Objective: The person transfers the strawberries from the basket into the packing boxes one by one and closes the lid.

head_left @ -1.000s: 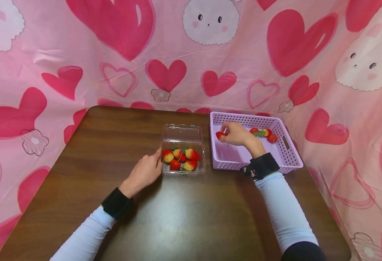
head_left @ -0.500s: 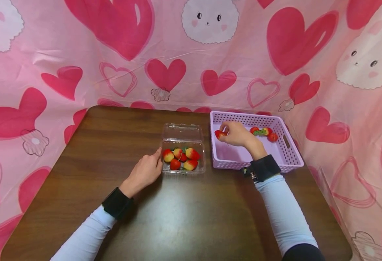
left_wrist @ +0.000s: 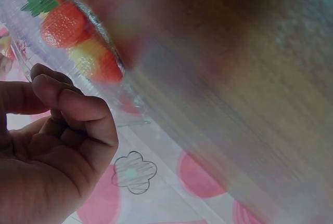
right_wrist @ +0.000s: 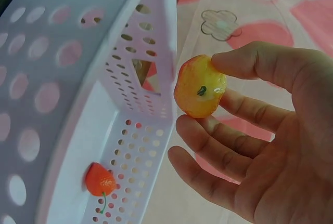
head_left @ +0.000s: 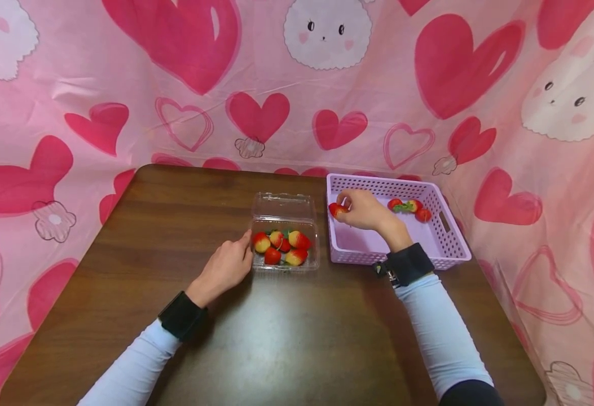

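Observation:
A strawberry (head_left: 335, 211), red with a yellow stem end, is pinched between the thumb and fingertips of my right hand (head_left: 365, 211). That hand is over the left part of a lilac perforated basket (head_left: 363, 239). In the right wrist view, the strawberry's (right_wrist: 195, 96) yellow end and green stem stub face the camera. My left hand (head_left: 225, 264) holds the left edge of a clear plastic clamshell (head_left: 313, 263), whose lid stands folded back. Several red and yellow strawberries (head_left: 297, 257) lie inside it. In the left wrist view, curled fingers (left_wrist: 86, 112) and thumb meet at the clamshell's rim.
Several strawberries (head_left: 422, 215) with green leaves lie at the basket's back right. Basket and clamshell stand side by side on a dark brown wooden table (head_left: 286, 338). A pink heart-patterned cloth (head_left: 215, 73) hangs behind and at both sides.
My right hand has shifted slightly left with the strawberry, towards the basket's left wall. The left hand and the clamshell stay where they were.

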### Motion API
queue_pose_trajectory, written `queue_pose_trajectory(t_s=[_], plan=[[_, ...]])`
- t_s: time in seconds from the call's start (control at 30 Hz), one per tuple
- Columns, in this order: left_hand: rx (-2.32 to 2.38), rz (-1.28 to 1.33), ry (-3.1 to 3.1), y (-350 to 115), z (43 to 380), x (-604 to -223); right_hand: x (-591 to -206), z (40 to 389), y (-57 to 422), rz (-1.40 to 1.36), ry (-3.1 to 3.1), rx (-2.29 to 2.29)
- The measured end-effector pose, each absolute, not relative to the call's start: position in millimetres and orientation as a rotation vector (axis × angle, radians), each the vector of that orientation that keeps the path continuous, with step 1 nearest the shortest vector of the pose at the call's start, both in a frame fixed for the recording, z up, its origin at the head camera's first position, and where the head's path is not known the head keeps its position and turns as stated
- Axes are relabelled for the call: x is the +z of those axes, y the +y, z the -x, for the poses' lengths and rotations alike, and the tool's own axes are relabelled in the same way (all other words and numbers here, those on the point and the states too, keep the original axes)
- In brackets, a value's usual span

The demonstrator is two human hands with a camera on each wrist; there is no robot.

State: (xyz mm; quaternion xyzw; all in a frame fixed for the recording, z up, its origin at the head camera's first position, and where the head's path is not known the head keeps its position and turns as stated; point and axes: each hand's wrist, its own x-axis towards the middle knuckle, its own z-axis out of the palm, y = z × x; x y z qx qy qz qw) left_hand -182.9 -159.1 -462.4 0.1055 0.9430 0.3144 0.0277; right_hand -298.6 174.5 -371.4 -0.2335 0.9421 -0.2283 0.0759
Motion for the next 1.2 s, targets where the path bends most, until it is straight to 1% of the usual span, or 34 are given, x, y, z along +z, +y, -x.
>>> queue_pose_trajectory(t_s=[0.3,0.5,0.93,1.2], plan=[[0.974,-0.309,2.896,-159.0,182.5,-460.1,-371.5,290.2,160.7,0.784,2.802,-0.714],[0.977,-0.316,2.900,-158.9,182.8,-460.8,-377.7,290.3,155.1,0.828,2.821,-0.691],[0.989,-0.301,2.877,-159.5,183.3,-461.4,-380.0,282.5,144.1,0.815,2.758,-0.751],[0.997,-0.306,2.883,-159.3,182.8,-461.3,-384.3,281.8,137.0,0.876,2.762,-0.747]])
